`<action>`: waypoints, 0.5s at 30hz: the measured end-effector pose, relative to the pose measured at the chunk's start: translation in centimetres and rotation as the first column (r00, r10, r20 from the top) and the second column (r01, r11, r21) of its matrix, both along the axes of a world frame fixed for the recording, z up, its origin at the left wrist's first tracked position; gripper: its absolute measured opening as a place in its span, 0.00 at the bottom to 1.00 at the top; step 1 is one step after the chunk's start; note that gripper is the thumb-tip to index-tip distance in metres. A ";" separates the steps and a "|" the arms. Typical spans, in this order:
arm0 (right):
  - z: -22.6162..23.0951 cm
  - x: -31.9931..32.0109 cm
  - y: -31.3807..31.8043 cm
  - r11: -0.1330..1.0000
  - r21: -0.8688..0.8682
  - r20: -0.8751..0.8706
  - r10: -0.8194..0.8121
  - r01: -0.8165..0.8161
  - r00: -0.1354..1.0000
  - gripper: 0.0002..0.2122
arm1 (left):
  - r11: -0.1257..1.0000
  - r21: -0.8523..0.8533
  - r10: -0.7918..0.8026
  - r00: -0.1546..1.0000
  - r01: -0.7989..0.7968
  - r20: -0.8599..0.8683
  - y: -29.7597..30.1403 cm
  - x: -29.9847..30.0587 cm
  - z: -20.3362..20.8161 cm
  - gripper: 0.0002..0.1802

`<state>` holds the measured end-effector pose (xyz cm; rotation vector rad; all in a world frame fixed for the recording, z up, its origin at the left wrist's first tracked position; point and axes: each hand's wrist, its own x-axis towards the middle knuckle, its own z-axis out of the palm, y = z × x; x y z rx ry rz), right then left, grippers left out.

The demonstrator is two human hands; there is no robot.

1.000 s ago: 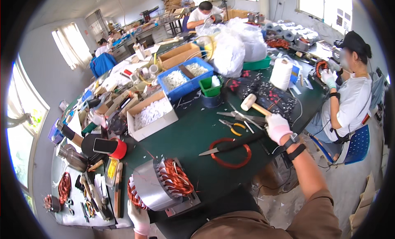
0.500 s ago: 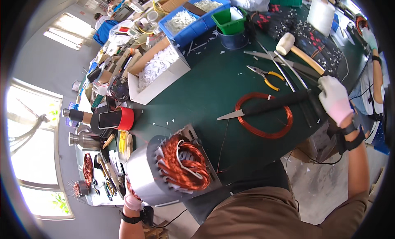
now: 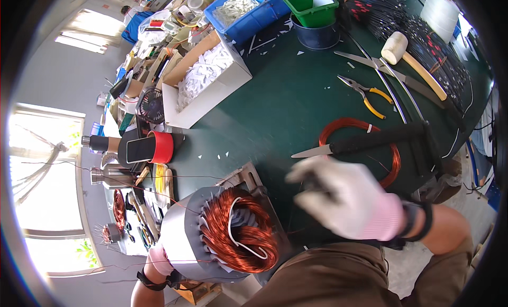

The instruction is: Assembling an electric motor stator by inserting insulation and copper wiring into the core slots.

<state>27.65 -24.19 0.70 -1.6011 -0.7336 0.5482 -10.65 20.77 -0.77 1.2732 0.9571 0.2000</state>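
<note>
A silver metal cylinder wound with copper wire (image 3: 219, 230) is seated on its side at the near edge of the dark green table (image 3: 286, 106), left of the wearer's lap. Its long axis is laid roughly left to right, dipping slightly at the right; the bulging copper end is turned rightward and the smooth metal shell leftward. A thin white looped strand (image 3: 230, 222) is threaded across the coils. Beside and partly beneath the cylinder, a grey metal plate (image 3: 242, 176) can be seen.

The left hand (image 3: 160, 259), gloved in white and pink, is placed against the shell's far left side; its fingers are hidden, so whether they are spread or closed cannot be told. The right hand (image 3: 344, 198), similarly gloved, is held apart from the coils, to their right. Its fingers are bent and blurred by motion — whether anything is pinched cannot be told.

Just beyond it, a ring of reddish copper wire (image 3: 397, 161) is crossed by a black-handled knife (image 3: 365, 142), blade pointed left. Yellow-handled pliers (image 3: 362, 90) are laid farther off.
</note>
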 end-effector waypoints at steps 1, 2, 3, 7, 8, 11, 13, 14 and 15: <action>-0.8 -0.6 2.2 0.996 0.063 -0.032 0.066 -0.064 0.997 0.11 | 1.000 0.007 -0.010 1.000 0.010 -0.002 -0.2 1.8 -0.2 0.27; -2.2 -1.1 4.6 0.995 0.072 0.004 0.074 -0.074 0.997 0.12 | 1.000 0.017 -0.013 1.000 0.013 -0.008 -0.6 3.5 -0.3 0.27; -3.0 -1.6 6.4 0.993 0.081 0.038 0.086 -0.089 0.996 0.12 | 1.000 0.025 -0.012 1.000 0.012 -0.017 -1.1 5.1 -0.4 0.27; -1.9 -1.4 8.9 0.933 -0.182 0.121 0.334 -0.310 0.935 0.14 | 0.999 0.043 0.000 0.998 0.003 -0.066 -3.0 9.8 -2.0 0.27; -2.1 -1.6 9.3 0.939 -0.174 0.179 0.327 -0.298 0.928 0.14 | 0.999 0.044 0.002 0.997 0.002 -0.079 -3.6 10.1 -2.6 0.27; -2.6 -1.7 9.4 0.951 -0.160 0.217 0.295 -0.265 0.930 0.15 | 0.998 0.055 -0.019 0.993 0.025 -0.113 -4.1 8.6 -2.8 0.27; -2.8 -1.6 8.9 0.958 -0.154 0.206 0.270 -0.242 0.941 0.15 | 0.996 0.070 -0.042 0.991 0.051 -0.127 -2.7 7.6 -1.9 0.27; -2.8 -1.6 8.6 0.967 -0.108 0.158 0.245 -0.230 0.957 0.15 | 0.995 0.081 -0.043 0.991 0.054 -0.130 -3.5 9.1 -2.4 0.27; -2.9 -1.6 7.9 0.976 -0.066 0.104 0.214 -0.208 0.971 0.16 | 0.994 0.088 -0.053 0.989 0.066 -0.137 -2.9 7.0 -1.9 0.27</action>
